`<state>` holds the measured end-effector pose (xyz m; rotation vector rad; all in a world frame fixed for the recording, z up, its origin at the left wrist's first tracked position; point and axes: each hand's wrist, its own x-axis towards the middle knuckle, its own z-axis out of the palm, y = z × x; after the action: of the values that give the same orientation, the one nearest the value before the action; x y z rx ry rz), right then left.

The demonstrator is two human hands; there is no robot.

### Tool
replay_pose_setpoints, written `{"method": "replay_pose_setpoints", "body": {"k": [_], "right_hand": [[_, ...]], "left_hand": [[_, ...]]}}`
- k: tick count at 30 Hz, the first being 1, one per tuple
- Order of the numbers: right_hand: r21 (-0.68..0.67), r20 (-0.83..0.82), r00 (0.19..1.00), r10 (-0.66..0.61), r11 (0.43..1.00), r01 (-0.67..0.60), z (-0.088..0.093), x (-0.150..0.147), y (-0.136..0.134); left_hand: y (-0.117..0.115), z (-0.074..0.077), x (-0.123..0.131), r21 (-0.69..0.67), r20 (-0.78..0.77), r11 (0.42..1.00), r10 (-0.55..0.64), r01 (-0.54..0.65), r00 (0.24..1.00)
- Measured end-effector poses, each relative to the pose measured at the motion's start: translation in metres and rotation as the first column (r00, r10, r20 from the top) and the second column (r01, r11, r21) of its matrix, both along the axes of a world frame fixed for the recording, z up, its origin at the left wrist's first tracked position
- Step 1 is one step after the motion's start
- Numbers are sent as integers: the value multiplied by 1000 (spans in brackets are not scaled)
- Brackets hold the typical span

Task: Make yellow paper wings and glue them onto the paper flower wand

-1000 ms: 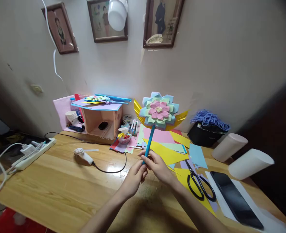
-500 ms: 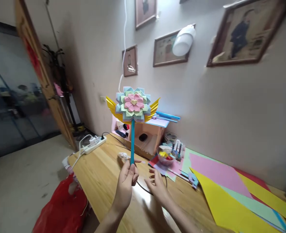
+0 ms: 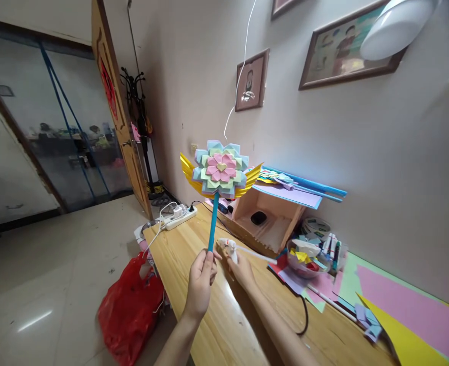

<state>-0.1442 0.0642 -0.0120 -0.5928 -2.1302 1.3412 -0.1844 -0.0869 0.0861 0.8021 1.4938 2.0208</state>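
My left hand (image 3: 201, 282) is closed around the lower end of a blue stick (image 3: 212, 223) and holds it upright above the wooden table (image 3: 193, 254). On top of the stick is a layered paper flower (image 3: 220, 170) in blue, green and pink, with a small heart in the middle and yellow paper wings behind it. Just to the right, my right hand (image 3: 243, 272) lies low on the table. Its fingers curl on a white glue gun (image 3: 230, 248) whose glue stick points right.
An open wooden box (image 3: 270, 218) with paper on top stands by the wall, next to a bowl of paper scraps (image 3: 304, 256) and markers. Coloured sheets (image 3: 407, 315) cover the right end. A power strip (image 3: 176, 217) lies at the far corner, with a red bag (image 3: 127, 310) on the floor.
The view has swung left towards the door. My left hand keeps the flower stick upright, while my right hand has let go of it and reached forward onto the glue gun.
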Motion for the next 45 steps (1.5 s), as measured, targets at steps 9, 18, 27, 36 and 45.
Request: {"method": "replay_pose_setpoints", "body": {"k": [9, 18, 27, 36, 45], "right_hand": [[-82, -82, 950, -302, 952, 296, 93, 139, 6], [-165, 74, 983, -167, 970, 178, 130, 175, 10], [-278, 119, 992, -37, 958, 69, 125, 168, 10], [-206, 17, 989, -146, 968, 146, 132, 162, 2], [-142, 118, 987, -109, 982, 126, 131, 166, 3]], "left_hand": [[38, -45, 8, -71, -82, 997, -19, 13, 996], [62, -76, 62, -123, -55, 965, -239, 231, 970], [56, -84, 65, -63, -59, 965, -259, 255, 964], [57, -86, 67, -59, -66, 960, -278, 274, 958], [54, -86, 68, -83, -107, 967, -251, 243, 962]]}}
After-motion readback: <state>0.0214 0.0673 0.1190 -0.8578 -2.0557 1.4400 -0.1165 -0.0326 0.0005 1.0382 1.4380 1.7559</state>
